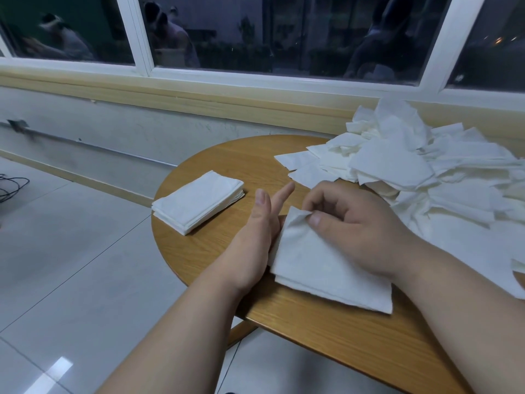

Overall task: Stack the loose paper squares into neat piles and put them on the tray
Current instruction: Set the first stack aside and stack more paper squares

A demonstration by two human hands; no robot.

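Note:
A small pile of white paper squares lies on the round wooden table in front of me. My right hand pinches the pile's far corner between thumb and fingers. Along the pile's left edge stands my left hand, on its side with straight fingers. A neat finished stack of squares sits at the table's left edge. A big loose heap of paper squares covers the table's right side. No tray is in view.
The table stands close to a wall with a wooden sill and dark windows above. Grey floor tiles spread to the left, with black cables at the far left edge.

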